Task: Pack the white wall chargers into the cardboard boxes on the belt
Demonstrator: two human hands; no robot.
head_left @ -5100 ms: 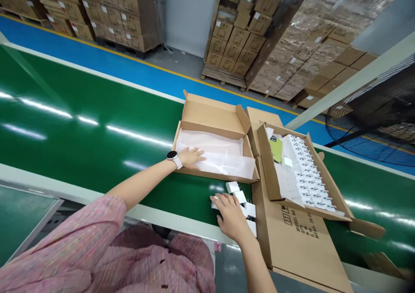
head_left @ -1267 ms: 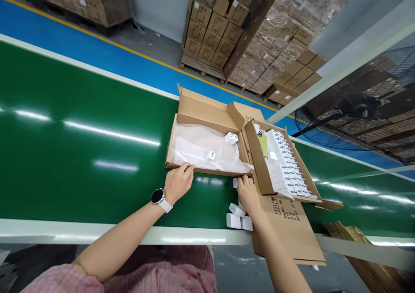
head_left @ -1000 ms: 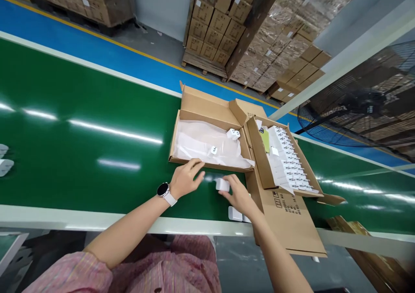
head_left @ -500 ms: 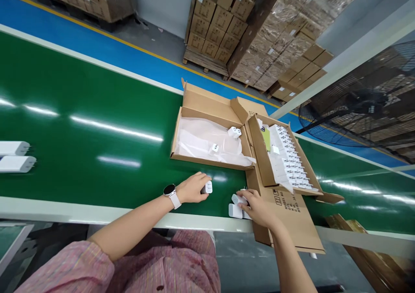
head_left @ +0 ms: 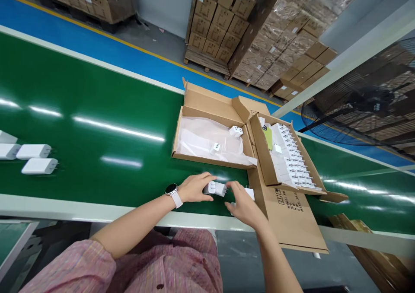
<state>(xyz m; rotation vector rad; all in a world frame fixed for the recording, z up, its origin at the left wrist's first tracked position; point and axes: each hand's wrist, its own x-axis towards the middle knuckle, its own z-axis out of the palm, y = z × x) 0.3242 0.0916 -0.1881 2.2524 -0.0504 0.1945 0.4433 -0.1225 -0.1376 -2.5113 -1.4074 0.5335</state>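
Observation:
My left hand [head_left: 194, 186], with a white watch on the wrist, is closed round a white charger [head_left: 209, 187] just above the green belt [head_left: 81, 154]. My right hand [head_left: 241, 200] brings a second white charger [head_left: 221, 189] up against it, fingers curled on it. More white chargers [head_left: 249, 193] lie on the belt under my right hand, partly hidden. Behind my hands stands a shallow cardboard tray [head_left: 194, 107] lined with clear plastic, with two chargers [head_left: 235, 131] lying in it.
A second cardboard tray [head_left: 264, 154] packed with rows of white chargers rests on a flat carton [head_left: 292, 219] at the right. Three chargers [head_left: 39, 165] ride the belt at the far left. A black floor fan [head_left: 366, 107] and pallets of boxes stand beyond.
My left hand let go of the lined tray's edge and took a charger from my right hand. My right hand fetched another from the pile. Chargers came in on the belt from the left.

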